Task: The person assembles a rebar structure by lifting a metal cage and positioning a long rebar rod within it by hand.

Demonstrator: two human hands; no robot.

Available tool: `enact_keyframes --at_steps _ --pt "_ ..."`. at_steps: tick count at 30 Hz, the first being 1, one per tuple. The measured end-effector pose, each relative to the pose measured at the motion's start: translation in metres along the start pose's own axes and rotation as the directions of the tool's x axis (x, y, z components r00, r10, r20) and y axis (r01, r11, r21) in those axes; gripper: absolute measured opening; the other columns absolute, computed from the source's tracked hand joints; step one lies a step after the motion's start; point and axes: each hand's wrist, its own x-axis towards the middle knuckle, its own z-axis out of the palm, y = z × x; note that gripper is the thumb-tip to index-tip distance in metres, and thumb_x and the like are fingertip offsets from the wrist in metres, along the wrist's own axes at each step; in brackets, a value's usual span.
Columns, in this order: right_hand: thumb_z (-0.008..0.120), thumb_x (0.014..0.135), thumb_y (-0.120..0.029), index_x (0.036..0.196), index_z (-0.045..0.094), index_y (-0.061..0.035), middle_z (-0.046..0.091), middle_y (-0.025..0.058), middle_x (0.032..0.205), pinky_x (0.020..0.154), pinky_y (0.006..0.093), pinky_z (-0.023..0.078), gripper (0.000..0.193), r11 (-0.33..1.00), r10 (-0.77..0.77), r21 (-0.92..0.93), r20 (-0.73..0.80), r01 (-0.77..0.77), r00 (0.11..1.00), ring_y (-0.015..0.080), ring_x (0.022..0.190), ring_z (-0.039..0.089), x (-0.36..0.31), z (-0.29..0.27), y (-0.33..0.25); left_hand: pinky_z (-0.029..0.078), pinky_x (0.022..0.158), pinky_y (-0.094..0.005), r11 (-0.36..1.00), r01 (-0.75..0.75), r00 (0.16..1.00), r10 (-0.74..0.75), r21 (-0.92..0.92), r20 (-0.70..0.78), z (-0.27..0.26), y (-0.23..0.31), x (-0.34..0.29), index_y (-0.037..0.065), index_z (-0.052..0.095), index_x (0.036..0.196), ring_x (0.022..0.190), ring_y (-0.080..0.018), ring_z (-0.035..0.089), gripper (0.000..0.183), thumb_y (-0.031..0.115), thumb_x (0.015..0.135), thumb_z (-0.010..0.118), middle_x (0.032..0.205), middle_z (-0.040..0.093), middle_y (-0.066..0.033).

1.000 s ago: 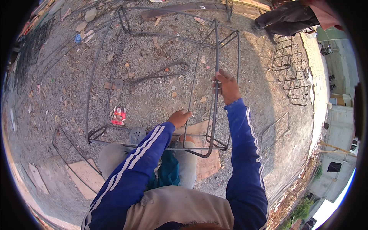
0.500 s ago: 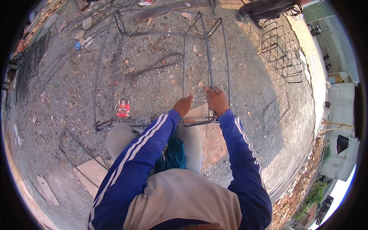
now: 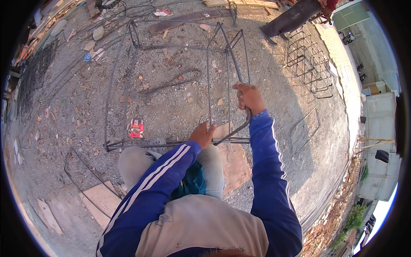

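A rectangular rebar stirrup (image 3: pixel 209 85) stands at the right part of a rebar cage (image 3: pixel 180 46) on the gravel before me. My right hand (image 3: pixel 251 97) is closed round the stirrup's thick right-hand bar, a little above its bent near corner. At the stirrup's near left corner, my left hand (image 3: pixel 203 134) grips its left bar, the thumb lying along it. The cage's near long bars run by my knees, partly covered by my left hand and forearm. Beneath the stirrup's near end lies a brownish board (image 3: pixel 233 165).
A red packet (image 3: pixel 136 128) lies inside the cage, near a looped dark wire (image 3: pixel 175 80). Another rebar cage (image 3: pixel 309 64) stands at the far right, beside a person in dark trousers (image 3: pixel 295 19). A loose stirrup (image 3: pixel 305 130) rests at the right, and planks (image 3: pixel 244 3) lie at the back.
My right hand has moved farther out and right with its bar, swinging the stirrup's near end to the right. My left hand has come nearer my knees. More of the other person shows.
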Motion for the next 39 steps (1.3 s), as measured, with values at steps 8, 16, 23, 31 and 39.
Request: enact_keyframes --at_steps 8,16,23,31,39 --pt "0.055 0.090 -0.028 0.081 0.059 0.0013 0.052 0.0094 0.056 0.042 0.0367 0.039 0.030 0.976 -0.026 -0.218 -0.133 -0.004 0.991 0.0226 0.042 0.051 -0.013 -0.011 0.037 0.045 0.083 -0.0458 0.971 0.011 0.999 -0.002 0.238 -0.039 0.000 0.009 -0.004 0.000 0.054 0.114 0.094 -0.0398 0.060 0.057 0.050 0.094 0.039 0.098 0.062 -0.0249" --pt "0.051 0.091 -0.029 0.089 0.061 0.0015 0.060 0.0268 0.083 0.072 0.0481 0.044 0.032 0.648 -0.326 -0.758 -0.189 0.074 0.926 0.0434 0.081 0.059 -0.055 -0.018 0.152 0.045 0.080 -0.0436 0.990 0.144 0.989 -0.144 -0.011 -0.023 0.000 0.006 0.003 0.000 0.062 0.102 0.090 -0.0405 0.060 0.055 0.050 0.093 0.039 0.090 0.064 -0.0241" --pt "0.047 0.093 -0.033 0.097 0.064 -0.0001 0.063 0.0235 0.090 0.081 0.0456 0.045 0.038 0.720 -0.243 -0.693 -0.286 -0.025 0.927 0.0437 0.090 0.057 -0.079 -0.005 0.178 0.045 0.081 -0.0452 0.999 0.033 0.999 -0.032 0.026 -0.031 -0.004 0.007 0.004 0.003 0.062 0.104 0.093 -0.0419 0.059 0.055 0.050 0.093 0.037 0.093 0.064 -0.0241" --pt "0.044 0.093 -0.043 0.088 0.057 -0.0016 0.063 0.0269 0.084 0.074 0.0533 0.045 0.044 0.691 -0.155 -0.659 -0.536 -0.296 0.830 0.0454 0.080 0.061 -0.034 0.025 0.192 0.045 0.079 -0.0484 0.998 -0.061 0.998 0.062 0.019 -0.020 -0.009 0.019 -0.001 0.004 0.062 0.101 0.092 -0.0443 0.058 0.050 0.047 0.095 0.037 0.093 0.063 -0.0250" --pt "0.042 0.093 -0.043 0.085 0.054 -0.0034 0.062 0.0273 0.079 0.070 0.0533 0.045 0.042 0.714 -0.267 -0.668 -0.537 -0.210 0.801 0.0455 0.078 0.060 -0.030 0.047 0.204 0.047 0.078 -0.0407 0.987 -0.163 0.985 0.163 0.002 -0.052 -0.009 0.017 -0.004 -0.001 0.062 0.103 0.091 -0.0382 0.062 0.042 0.036 0.095 0.043 0.095 0.064 -0.0235"
